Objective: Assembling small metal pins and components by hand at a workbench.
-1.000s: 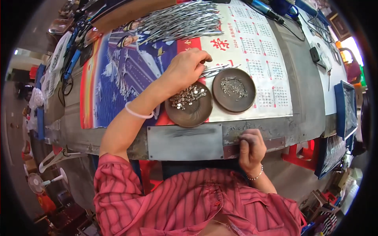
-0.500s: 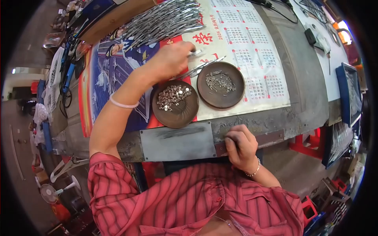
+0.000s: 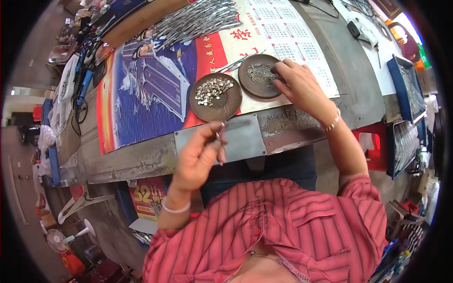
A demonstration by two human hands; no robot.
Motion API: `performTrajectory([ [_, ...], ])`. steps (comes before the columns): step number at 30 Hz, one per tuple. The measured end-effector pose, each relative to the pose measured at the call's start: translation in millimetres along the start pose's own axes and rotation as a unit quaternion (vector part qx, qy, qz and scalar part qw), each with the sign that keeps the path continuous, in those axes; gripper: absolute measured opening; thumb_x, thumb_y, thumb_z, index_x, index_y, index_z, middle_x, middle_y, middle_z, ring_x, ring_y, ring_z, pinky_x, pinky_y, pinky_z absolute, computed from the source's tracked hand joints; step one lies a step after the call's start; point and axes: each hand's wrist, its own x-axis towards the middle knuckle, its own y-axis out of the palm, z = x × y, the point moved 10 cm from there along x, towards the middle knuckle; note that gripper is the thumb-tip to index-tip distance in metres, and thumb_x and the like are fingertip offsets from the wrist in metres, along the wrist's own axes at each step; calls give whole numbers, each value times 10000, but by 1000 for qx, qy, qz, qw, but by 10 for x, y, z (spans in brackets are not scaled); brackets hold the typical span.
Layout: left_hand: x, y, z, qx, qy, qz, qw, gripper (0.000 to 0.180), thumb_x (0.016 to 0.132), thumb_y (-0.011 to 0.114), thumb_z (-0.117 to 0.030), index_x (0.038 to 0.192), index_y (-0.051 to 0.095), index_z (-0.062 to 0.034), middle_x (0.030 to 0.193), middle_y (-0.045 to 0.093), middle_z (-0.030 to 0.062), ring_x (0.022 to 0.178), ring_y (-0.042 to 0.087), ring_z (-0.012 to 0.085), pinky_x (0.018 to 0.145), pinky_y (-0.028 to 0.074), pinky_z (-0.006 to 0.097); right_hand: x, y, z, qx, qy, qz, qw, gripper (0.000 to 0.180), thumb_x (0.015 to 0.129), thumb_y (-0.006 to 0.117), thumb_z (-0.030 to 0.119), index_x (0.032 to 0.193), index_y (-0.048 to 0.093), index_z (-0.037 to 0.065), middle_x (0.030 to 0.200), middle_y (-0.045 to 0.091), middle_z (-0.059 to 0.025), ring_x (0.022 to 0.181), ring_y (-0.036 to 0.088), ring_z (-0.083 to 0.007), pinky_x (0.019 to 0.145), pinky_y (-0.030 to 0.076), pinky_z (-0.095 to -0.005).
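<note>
My left hand is raised over the table's front edge, its fingertips pinched round a small shiny metal piece. Most of that piece is hidden by the fingers. At the right bowl, my right hand reaches over the rim with thumb and fingertips drawn together at the pins; what they pinch is too small to make out. This brown bowl carries short thin metal pins. Beside it on the left, another brown bowl contains many small round silver pieces.
A large heap of slim silver strips lies at the back on a printed calendar poster. Several loose strips lie behind the bowls. A grey metal plate is at the front edge. Blue trays stand at the right.
My left hand has come back from behind the bowls to the front edge with the metal piece. My right hand has moved from the front edge up to the pin bowl.
</note>
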Motion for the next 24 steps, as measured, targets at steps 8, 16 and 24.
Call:
performTrajectory([
  [8, -509, 282, 356, -106, -24, -31, 994, 244, 957, 489, -110, 1167, 492, 14, 875, 507, 17, 629, 449, 52, 588, 380, 172, 306, 495, -49, -109, -24, 130, 985, 148, 812, 579, 109, 848, 474, 12, 862, 551, -163, 854, 555, -354, 741, 402, -436],
  [16, -467, 374, 393, -102, -52, -43, 992, 200, 955, 480, -93, 1119, 515, 17, 819, 545, 33, 619, 464, 44, 570, 391, 181, 334, 252, -12, 18, -39, 47, 998, 152, 833, 555, 111, 833, 467, -13, 800, 569, -196, 779, 556, -390, 680, 428, -446],
  [24, -367, 429, 432, -114, -60, -51, 990, 239, 955, 463, -84, 1171, 483, 16, 826, 554, 39, 604, 450, 35, 554, 378, 170, 337, 334, -429, 356, 124, 70, 924, 88, 811, 581, 42, 770, 507, 16, 684, 484, 29, 646, 448, -51, 577, 387, -212],
])
